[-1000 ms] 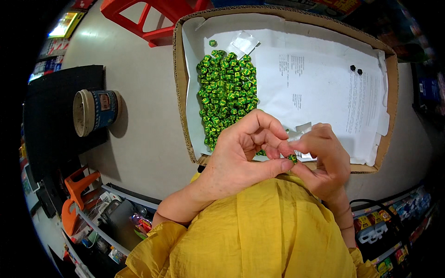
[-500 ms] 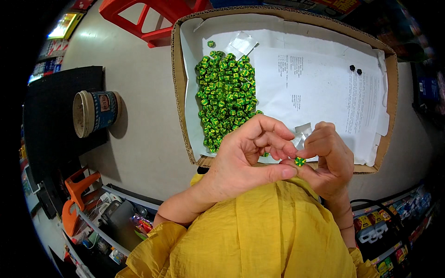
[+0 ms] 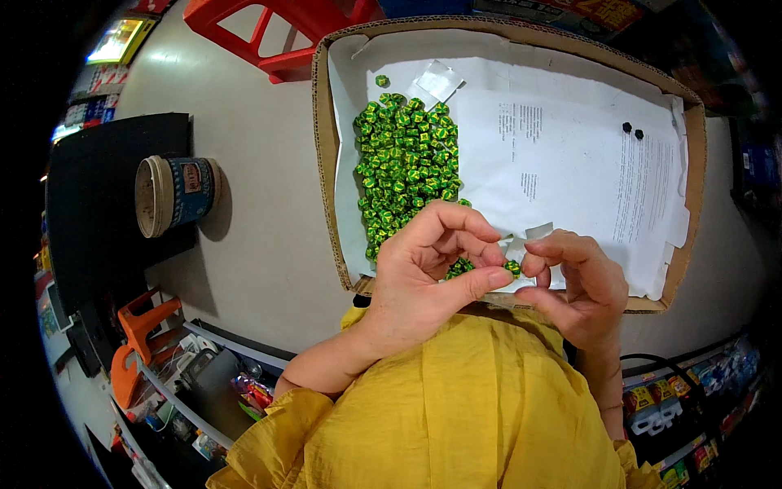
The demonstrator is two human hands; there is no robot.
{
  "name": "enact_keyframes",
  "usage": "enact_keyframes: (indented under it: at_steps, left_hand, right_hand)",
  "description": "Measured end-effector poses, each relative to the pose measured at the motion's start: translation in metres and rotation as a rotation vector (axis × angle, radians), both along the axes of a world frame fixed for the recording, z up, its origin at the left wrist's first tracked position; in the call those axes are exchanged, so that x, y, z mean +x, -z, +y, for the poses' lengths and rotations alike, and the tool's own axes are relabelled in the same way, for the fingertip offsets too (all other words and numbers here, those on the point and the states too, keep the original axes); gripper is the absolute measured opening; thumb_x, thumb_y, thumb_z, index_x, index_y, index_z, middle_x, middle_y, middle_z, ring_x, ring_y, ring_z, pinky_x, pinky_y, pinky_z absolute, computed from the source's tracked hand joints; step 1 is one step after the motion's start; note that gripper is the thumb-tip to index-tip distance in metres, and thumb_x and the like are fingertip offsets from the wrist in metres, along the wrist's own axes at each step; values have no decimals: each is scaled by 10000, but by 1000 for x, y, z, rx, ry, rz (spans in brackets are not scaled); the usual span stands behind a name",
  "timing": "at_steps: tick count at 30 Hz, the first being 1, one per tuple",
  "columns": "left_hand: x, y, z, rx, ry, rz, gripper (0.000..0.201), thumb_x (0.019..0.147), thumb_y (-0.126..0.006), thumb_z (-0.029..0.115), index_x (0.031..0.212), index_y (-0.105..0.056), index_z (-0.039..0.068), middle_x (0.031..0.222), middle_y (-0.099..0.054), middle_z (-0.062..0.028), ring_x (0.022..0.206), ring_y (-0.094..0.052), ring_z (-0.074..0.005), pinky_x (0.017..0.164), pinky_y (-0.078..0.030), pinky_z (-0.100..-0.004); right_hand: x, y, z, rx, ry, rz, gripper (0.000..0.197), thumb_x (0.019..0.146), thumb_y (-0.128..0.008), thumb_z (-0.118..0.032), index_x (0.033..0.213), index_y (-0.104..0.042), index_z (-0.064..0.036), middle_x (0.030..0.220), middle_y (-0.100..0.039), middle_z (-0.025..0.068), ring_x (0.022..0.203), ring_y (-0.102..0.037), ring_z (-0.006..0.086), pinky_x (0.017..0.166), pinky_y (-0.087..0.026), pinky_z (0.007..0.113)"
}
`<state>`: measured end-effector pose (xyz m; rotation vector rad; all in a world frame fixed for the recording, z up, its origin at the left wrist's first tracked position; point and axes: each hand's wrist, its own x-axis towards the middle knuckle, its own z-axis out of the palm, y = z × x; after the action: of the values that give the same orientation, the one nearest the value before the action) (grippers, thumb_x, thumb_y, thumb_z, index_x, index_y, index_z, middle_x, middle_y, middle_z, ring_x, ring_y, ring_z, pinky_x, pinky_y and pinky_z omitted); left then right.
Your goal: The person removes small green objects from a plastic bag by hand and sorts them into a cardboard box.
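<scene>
Black marks the far left, where a dark panel [image 3: 106,204] stretches beside the pale floor [image 3: 261,163]. An orange stool [image 3: 147,326] shows below it, and a blue bucket [image 3: 186,194] with a whitish rim overlaps the panel's right side. Lower down I see a cluttered shelf [image 3: 213,385]. Further along, a red stool [image 3: 281,37] stands near the upper left corner of a cardboard box [image 3: 696,163] lined with white paper [image 3: 570,187].

Inside the box, at its left side, lies a heap [image 3: 407,163] of little green and yellow pieces; one lone piece [image 3: 382,81] sits just above it, and a foil square [image 3: 440,81] is near the top.

Over the lower edge of the box, the left hand [image 3: 436,265] curls its fingers round toward the thumb, with more green pieces visible through the gap. Beyond it, one piece [image 3: 511,268] sits at that thumb's tip, between the two hands; whether the left fingertips pinch it I cannot tell. Some crumpled foil [image 3: 536,232] shows behind the fingertips. The right hand [image 3: 529,281] has its thumb and forefinger parted, close beside the piece. A yellow shirt [image 3: 407,399] fills the space below both hands.

Two small black bits [image 3: 632,131] lie on the paper toward the right, and a stocked shelf [image 3: 668,399] runs along the lower right.
</scene>
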<state>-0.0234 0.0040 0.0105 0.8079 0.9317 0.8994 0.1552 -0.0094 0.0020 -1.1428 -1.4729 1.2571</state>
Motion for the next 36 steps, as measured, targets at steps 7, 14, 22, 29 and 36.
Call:
enact_keyframes:
  at_steps: [7,14,22,29,36]
  left_hand:
    - [0,2,-1,61,12,21,268,738,-642,-73,955,-509,10,863,-564,-34,808,-557,-92,728,-456,-221]
    - [-3,7,1,146,34,49,256,743,-628,-74,986,-564,-24,914,-577,-70,846,-530,-116,760,-432,-241]
    - [-6,5,6,132,1,-29,208,768,-602,-85,973,-588,-50,951,-590,-90,855,-549,-124,762,-452,-236]
    - [-5,8,3,164,-3,-90,192,766,-608,-82,954,-588,-47,933,-591,-92,865,-562,-136,778,-462,-250]
    - [-2,11,1,180,-8,-111,194,757,-614,-88,943,-598,-38,906,-599,-92,843,-566,-141,765,-464,-252]
  right_hand:
    - [3,4,7,72,-74,81,226,678,-651,78,883,-624,-13,757,-602,49,608,-514,124,539,-411,233]
    - [5,5,13,-163,-158,279,226,707,-635,59,923,-617,-6,805,-613,42,697,-526,88,624,-408,210]
    - [21,-7,7,-318,25,250,159,773,-606,60,931,-597,49,859,-612,65,785,-551,84,697,-442,209]
    - [-3,-11,3,-456,63,480,125,773,-617,46,896,-596,49,849,-609,65,796,-557,95,726,-446,220]
    - [-6,-11,1,-442,33,466,96,777,-608,44,872,-596,44,829,-608,56,773,-553,88,695,-438,213]
